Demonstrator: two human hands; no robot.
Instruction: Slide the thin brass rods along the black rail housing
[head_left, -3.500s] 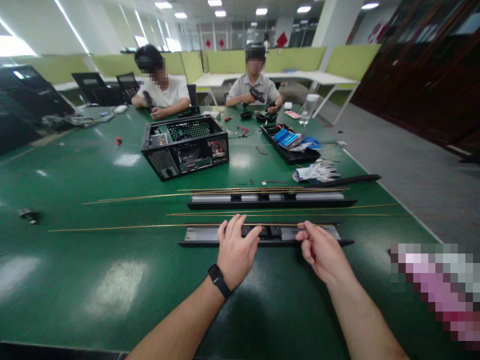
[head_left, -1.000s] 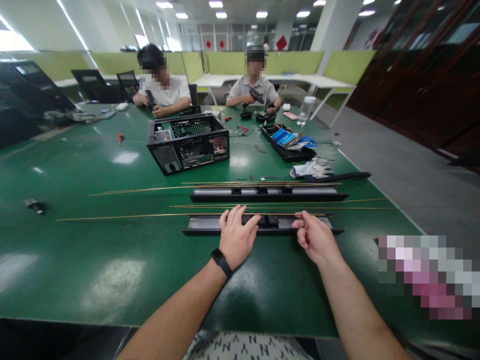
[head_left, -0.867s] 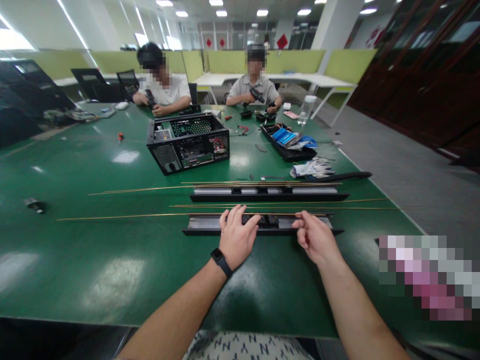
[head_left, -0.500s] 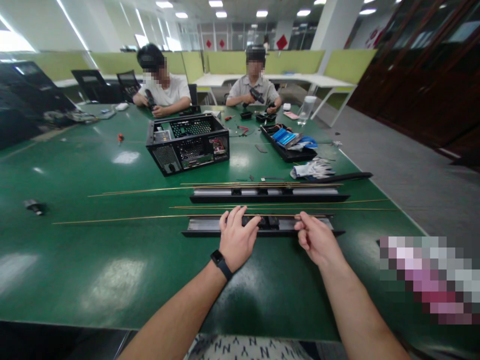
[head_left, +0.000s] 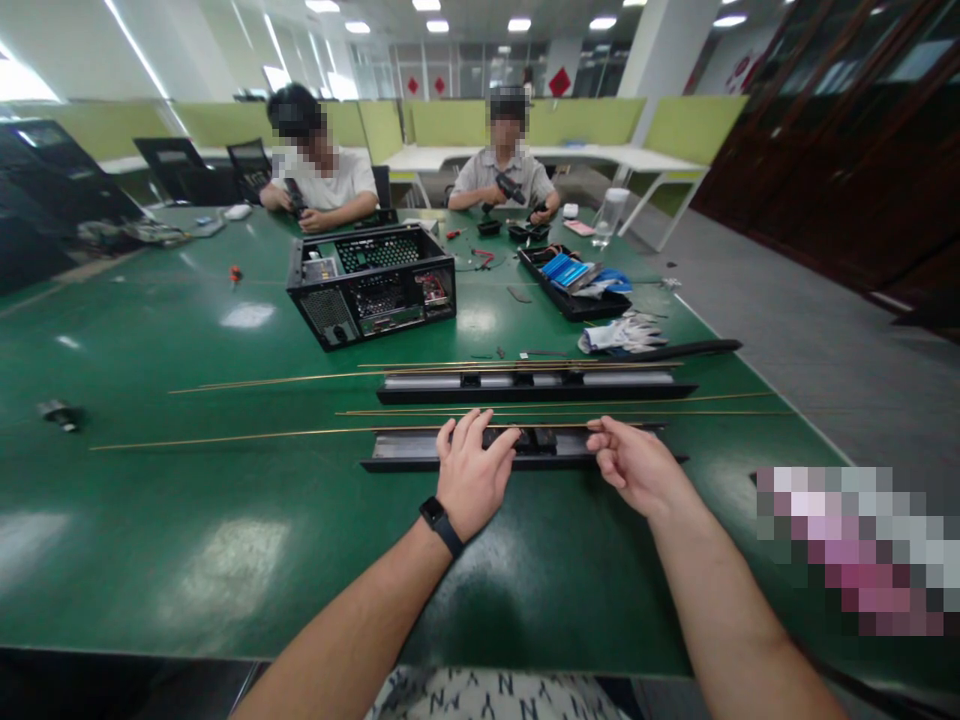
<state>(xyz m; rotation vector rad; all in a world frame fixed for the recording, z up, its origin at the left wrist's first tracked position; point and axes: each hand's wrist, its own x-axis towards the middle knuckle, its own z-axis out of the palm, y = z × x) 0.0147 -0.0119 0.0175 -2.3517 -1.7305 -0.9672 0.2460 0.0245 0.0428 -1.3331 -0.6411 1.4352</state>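
Observation:
A long, thin brass-coloured rod (head_left: 225,438) runs along the back of the nearer black-edged metal channel (head_left: 405,443). My right hand (head_left: 634,465) pinches this rod between thumb and fingertips, above the channel's right part. Over the channel's middle lies my left hand (head_left: 476,475), its fingers spread and the fingertips at the rod. Whether those fingertips press on it I cannot tell. Black blocks (head_left: 544,440) sit inside the channel, partly covered by my left hand. Two more thin rods (head_left: 712,411) lie just behind.
A second channel (head_left: 420,384) with rods along it lies farther back. Beyond stand an opened computer case (head_left: 371,290) and a black tray (head_left: 577,285) of blue items. White gloves (head_left: 622,335) lie beside a black strip (head_left: 697,348). Two people sit across the green table (head_left: 150,550).
The rod in my right hand has slid slightly to the left. My left hand stays in place over the channel, and the whole view has shifted a little.

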